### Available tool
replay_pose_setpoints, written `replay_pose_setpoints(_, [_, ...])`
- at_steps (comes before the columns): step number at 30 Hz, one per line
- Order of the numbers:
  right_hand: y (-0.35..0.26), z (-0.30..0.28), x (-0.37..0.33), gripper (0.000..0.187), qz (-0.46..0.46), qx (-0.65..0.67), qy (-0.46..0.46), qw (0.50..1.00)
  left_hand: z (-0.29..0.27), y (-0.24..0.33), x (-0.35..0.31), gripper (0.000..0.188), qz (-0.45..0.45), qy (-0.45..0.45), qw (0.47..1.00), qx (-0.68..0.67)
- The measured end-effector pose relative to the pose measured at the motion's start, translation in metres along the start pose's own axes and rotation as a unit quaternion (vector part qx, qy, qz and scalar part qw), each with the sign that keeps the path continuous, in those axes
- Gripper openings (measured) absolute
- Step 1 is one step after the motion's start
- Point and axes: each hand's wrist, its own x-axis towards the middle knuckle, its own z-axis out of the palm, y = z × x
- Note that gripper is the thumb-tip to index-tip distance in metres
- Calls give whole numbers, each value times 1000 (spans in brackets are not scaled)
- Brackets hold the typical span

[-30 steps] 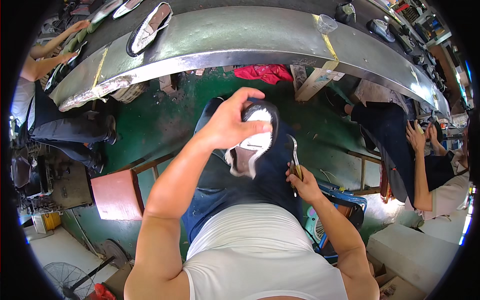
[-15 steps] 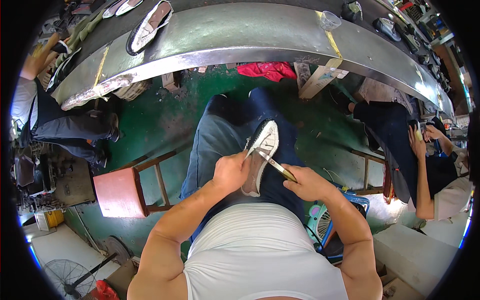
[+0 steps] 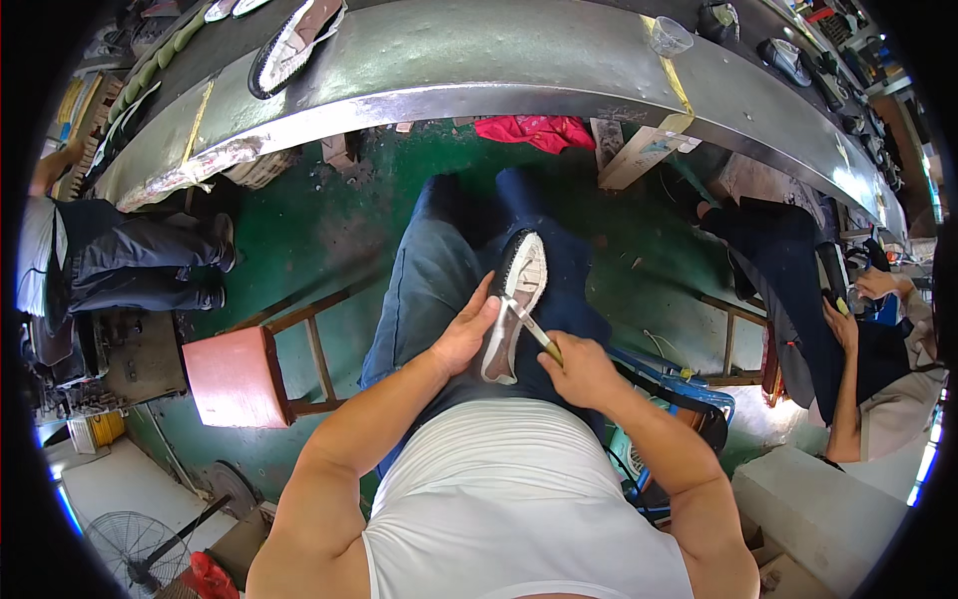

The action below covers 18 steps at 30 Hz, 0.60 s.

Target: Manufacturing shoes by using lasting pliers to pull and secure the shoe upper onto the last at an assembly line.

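Observation:
A white and brown shoe (image 3: 527,268) with a dark stitched edge rests sole-up or partly turned on my thighs, toe pointing away from me; which side faces up is hard to tell. My left hand (image 3: 465,329) grips its left side near the middle, one finger stretched along the dark edge and the others partly hidden. In my right hand (image 3: 584,369) is a pair of pliers (image 3: 529,324) with bright metal jaws and a yellowish-green handle. The jaws lie on the shoe's middle, close to my left fingertips.
A long metal bench (image 3: 479,60) crosses ahead, carrying another shoe (image 3: 292,50) and a clear plastic cup (image 3: 670,37). A stool (image 3: 236,377) stands at left, a fan (image 3: 140,549) at lower left. Co-workers sit at right (image 3: 868,349) and stand at left (image 3: 130,255).
My right hand and the pliers have shifted left and slightly down. My left hand has loosened from a tight pinch to a longer hold along the shoe's edge.

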Motion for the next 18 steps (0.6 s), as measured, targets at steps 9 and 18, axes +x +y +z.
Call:
replay_pose_setpoints(9, [10,-19,2,25,-13,60,15,998,-5,-17,11,68,95,85,952,279])
replay_pose_setpoints(18, [28,11,10,25,129,471,-76,869,20,6,3,53,306,89,767,556])
